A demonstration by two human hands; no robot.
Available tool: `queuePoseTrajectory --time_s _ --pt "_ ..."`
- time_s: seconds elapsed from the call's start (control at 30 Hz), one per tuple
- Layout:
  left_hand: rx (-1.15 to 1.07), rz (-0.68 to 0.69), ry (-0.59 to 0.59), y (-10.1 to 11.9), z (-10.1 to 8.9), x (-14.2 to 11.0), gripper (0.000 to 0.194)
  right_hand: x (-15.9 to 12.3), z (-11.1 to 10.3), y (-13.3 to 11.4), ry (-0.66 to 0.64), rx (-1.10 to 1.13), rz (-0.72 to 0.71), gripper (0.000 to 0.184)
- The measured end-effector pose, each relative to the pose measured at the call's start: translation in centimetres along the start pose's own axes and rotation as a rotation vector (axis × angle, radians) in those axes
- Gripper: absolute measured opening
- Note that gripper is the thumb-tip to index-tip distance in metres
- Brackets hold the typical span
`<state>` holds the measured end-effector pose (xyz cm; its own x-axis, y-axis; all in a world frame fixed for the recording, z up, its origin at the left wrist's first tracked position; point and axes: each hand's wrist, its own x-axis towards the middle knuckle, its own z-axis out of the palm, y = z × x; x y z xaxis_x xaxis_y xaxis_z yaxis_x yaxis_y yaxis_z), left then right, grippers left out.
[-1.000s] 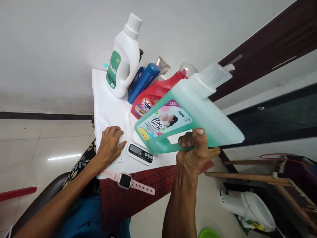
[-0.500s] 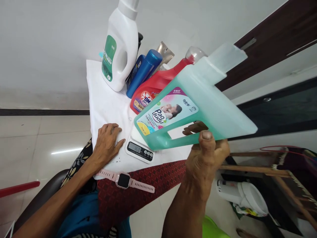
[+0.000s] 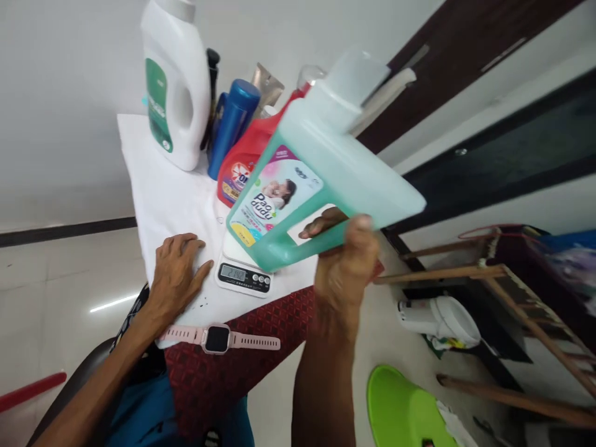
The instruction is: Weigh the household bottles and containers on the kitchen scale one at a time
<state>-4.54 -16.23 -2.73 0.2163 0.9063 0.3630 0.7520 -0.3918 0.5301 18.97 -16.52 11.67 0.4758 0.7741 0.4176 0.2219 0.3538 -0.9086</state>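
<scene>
A large green laundry detergent bottle [image 3: 298, 205] with a "Pao dudu" label stands on a white digital scale [image 3: 244, 277], appearing tilted to the right in the head view. My right hand [image 3: 347, 248] is wrapped around its handle, fingers showing through the handle gap. The scale's lit display seems to read 2142; the bottle covers much of its plate. My left hand [image 3: 177, 273] rests palm down on the white cloth [image 3: 149, 186], fingers apart, just left of the scale. A pink-strapped smartwatch [image 3: 217, 339] lies at the cloth's near edge.
Behind the scale stand a red detergent bottle [image 3: 244, 155], a blue bottle [image 3: 235, 124] and a white detergent bottle [image 3: 179, 93]. To the right on the floor are a green basin [image 3: 395, 403], a white bucket [image 3: 442, 320] and a wooden frame [image 3: 442, 273].
The scale's reading has risen to a four-digit number. My view has shifted, so things sit further left in the picture. My right hand keeps hold of the green bottle; my left stays on the cloth.
</scene>
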Motion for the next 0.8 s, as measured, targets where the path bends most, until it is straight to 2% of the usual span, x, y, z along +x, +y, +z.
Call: queuePoseTrajectory --time_s 0.13,0.27,0.37,0.5,0.63,0.8 --pt "0.042 0.004 -0.016 -0.2 -0.3 0.4 0.04 0.2 1.1 0.5 0.047 0.03 0.016 0.053" --pt "0.047 0.0 -0.034 0.2 -0.6 0.9 0.044 0.2 0.3 0.3 0.163 0.079 -0.006 0.053" --pt "0.046 0.002 -0.048 0.4 -0.9 1.1 0.044 -0.1 -2.0 -0.1 0.264 0.056 -0.035 0.05" --pt "0.072 0.012 -0.109 -0.4 -0.9 1.2 0.044 0.8 -6.4 0.2 0.448 -0.051 -0.102 0.05" --pt "0.098 0.023 -0.104 -1.1 -0.4 1.2 0.045 3.9 -10.5 3.2 0.621 -0.221 -0.169 0.051" --pt "0.101 -0.026 -0.06 0.0 -0.2 1.3 0.043 7.9 -14.5 7.9 0.76 -0.308 -0.185 0.047"
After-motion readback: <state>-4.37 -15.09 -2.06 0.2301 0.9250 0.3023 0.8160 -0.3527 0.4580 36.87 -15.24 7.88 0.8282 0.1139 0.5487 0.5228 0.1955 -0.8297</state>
